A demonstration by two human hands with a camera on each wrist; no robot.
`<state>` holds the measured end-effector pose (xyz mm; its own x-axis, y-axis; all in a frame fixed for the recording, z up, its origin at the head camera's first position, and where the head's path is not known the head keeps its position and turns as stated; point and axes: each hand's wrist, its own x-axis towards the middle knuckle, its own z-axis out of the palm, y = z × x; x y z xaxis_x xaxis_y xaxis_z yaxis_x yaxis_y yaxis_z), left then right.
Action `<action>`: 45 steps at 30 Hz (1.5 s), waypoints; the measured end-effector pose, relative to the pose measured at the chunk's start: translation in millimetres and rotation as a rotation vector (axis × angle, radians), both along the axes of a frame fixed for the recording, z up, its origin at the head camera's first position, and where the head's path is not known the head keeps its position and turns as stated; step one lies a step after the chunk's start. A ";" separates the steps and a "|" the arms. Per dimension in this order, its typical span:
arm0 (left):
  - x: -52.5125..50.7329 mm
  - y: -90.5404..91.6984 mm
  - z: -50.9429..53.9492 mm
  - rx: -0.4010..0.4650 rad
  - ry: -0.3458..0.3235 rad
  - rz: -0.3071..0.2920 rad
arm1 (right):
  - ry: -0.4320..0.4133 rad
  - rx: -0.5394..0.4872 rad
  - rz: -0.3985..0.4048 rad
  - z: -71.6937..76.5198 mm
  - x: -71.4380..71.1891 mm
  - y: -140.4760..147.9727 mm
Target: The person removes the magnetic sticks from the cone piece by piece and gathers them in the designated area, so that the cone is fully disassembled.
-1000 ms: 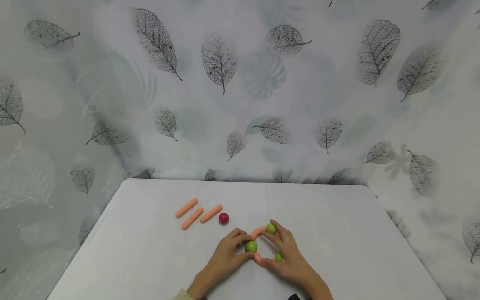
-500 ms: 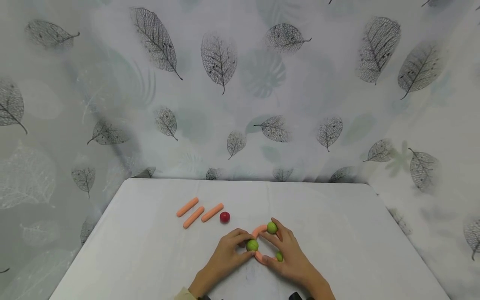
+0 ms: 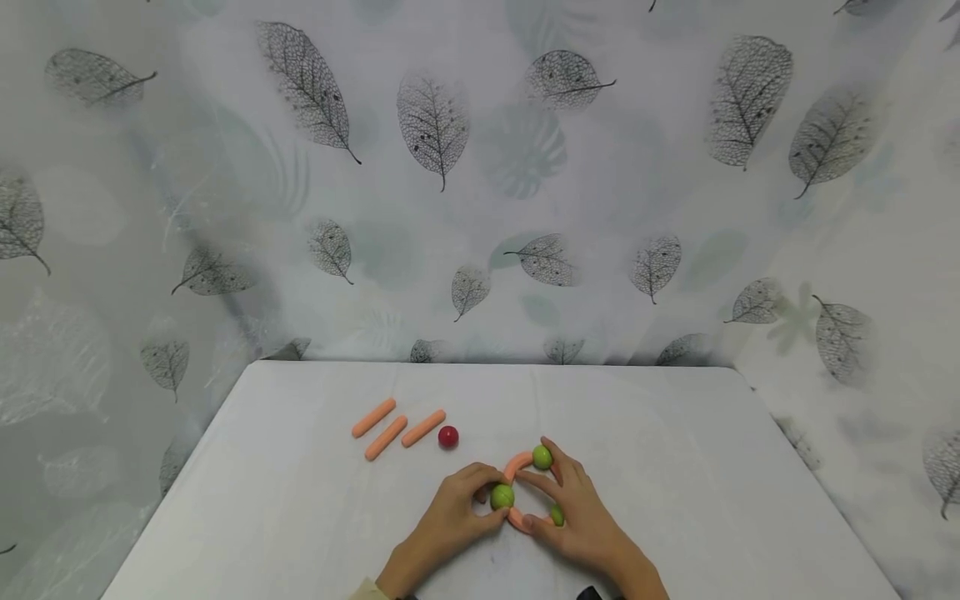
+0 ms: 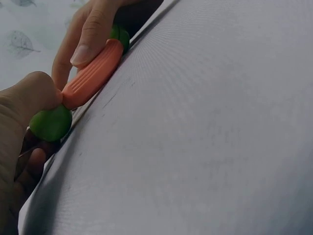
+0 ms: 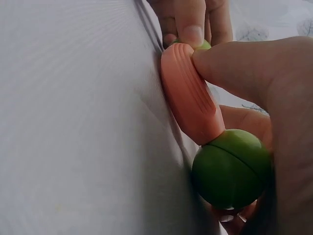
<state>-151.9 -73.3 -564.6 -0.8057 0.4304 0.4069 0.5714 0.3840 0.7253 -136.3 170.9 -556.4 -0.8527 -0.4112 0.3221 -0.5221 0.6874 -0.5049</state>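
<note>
evidently both hands work one ring (image 3: 519, 462) of orange curves and green balls, lying on the table (image 3: 675, 450) well short of its far edge. judgement: the joint at the left ball (image 3: 502, 497) wants even pressure, straight along the curve's end, right side braced so the other joints stay seated; a skewed push could twist the ball. left hand (image 3: 454, 510) pinches that ball, thumb and fingertips parted only by its width. right hand (image 3: 583, 517) spans and grips the ring, digits spread and bent: thumb on the near curve (image 3: 517, 520), forefinger at the far ball (image 3: 542, 457). near ball (image 3: 557, 515) partly hidden by that hand. three sticks (image 3: 386, 437) lie toward the far left corner, red ball (image 3: 447, 437) just beside the rightmost.
</note>
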 end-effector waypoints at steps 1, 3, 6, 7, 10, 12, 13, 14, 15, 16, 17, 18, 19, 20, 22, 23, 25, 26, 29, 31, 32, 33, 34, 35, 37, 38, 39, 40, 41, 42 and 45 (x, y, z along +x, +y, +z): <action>0.6 -0.3 -0.5 0.002 0.005 0.000 | -0.009 0.000 0.000 0.1 0.3 -0.1; 1.6 -1.0 -1.1 0.012 0.006 -0.003 | -0.024 0.000 -0.001 0.8 0.7 -0.4; 2.0 -1.8 -0.5 0.023 0.012 -0.003 | -0.043 -0.003 -0.009 2.6 0.8 -0.8; 1.9 -2.0 0.0 0.026 0.009 -0.001 | -0.047 -0.002 -0.014 3.2 0.7 -1.0; 1.6 -2.4 1.9 0.026 -0.004 0.009 | -0.054 -0.002 -0.025 4.5 0.2 -1.4; 2.1 -2.5 2.4 0.022 -0.014 0.014 | -0.058 -0.002 -0.028 4.3 0.3 -1.7; 2.7 -2.7 2.4 0.022 -0.021 0.015 | -0.061 -0.002 -0.030 4.0 0.6 -1.9; 3.3 -2.8 2.3 0.020 -0.026 0.016 | -0.061 -0.002 -0.028 3.5 1.1 -2.1; 4.1 -3.0 1.9 0.021 -0.031 0.016 | -0.058 -0.003 -0.027 2.8 1.7 -2.3; 4.9 -3.3 1.3 0.023 -0.037 0.016 | -0.056 -0.004 -0.023 2.2 2.4 -2.5; 5.6 -3.5 0.8 0.025 -0.041 0.017 | -0.053 -0.004 -0.019 1.4 3.0 -2.7; 6.4 -3.8 0.2 0.030 -0.046 0.018 | -0.046 -0.006 -0.014 0.9 3.6 -2.9; 6.9 -4.1 -0.4 0.035 -0.051 0.021 | -0.036 -0.005 -0.011 0.6 3.9 -3.1; 7.0 -4.3 -0.8 0.040 -0.055 0.023 | -0.029 -0.003 -0.008 0.5 4.2 -3.2; 6.8 -4.4 -1.3 0.050 -0.068 0.033 | -0.014 0.000 -0.010 1.0 4.0 -3.5; 6.4 -4.4 -1.4 0.055 -0.076 0.039 | -0.008 0.001 -0.011 1.5 3.7 -3.6; 5.3 -4.3 -1.7 0.063 -0.096 0.049 | 0.008 0.005 -0.015 2.4 2.8 -3.7; 4.9 -4.3 -1.9 0.065 -0.105 0.054 | 0.010 0.007 -0.018 2.6 2.6 -3.8; 4.9 -4.3 -2.8 0.072 -0.127 0.061 | 0.013 0.007 -0.022 2.3 2.8 -3.9; 5.5 -4.3 -3.6 0.072 -0.139 0.060 | 0.012 0.005 -0.024 1.4 3.4 -3.8; 5.8 -4.2 -3.7 0.072 -0.142 0.058 | 0.014 0.001 -0.021 0.8 3.4 -3.6; 5.9 -4.0 -3.6 0.071 -0.146 0.057 | 0.018 -0.004 -0.019 0.2 3.4 -3.4; 5.8 -3.9 -3.4 0.069 -0.149 0.055 | 0.019 -0.006 -0.017 -0.4 3.1 -3.0; 5.6 -3.6 -3.0 0.067 -0.151 0.054 | 0.025 -0.008 -0.016 -1.1 2.4 -2.6; 4.4 -3.3 -1.8 0.059 -0.150 0.056 | 0.027 -0.018 -0.011 -1.4 1.0 -1.8; 3.5 -3.1 -1.0 0.057 -0.148 0.056 | 0.020 -0.023 -0.011 -1.8 0.1 -1.3; 2.4 -2.9 -0.5 0.055 -0.139 0.057 | 0.012 -0.030 -0.013 -1.8 -0.7 -0.8; 1.5 -2.7 -0.1 0.052 -0.128 0.057 | -0.003 -0.038 -0.014 -1.9 -1.4 -0.4; 0.6 -2.5 0.3 0.049 -0.121 0.059 | -0.018 -0.047 -0.014 -2.1 -2.0 -0.1; -0.1 -2.5 0.6 0.048 -0.112 0.059 | -0.038 -0.056 -0.016 -2.0 -2.2 0.1; -0.6 -2.8 0.6 0.049 -0.102 0.062 | -0.077 -0.075 -0.020 -3.0 -2.2 0.1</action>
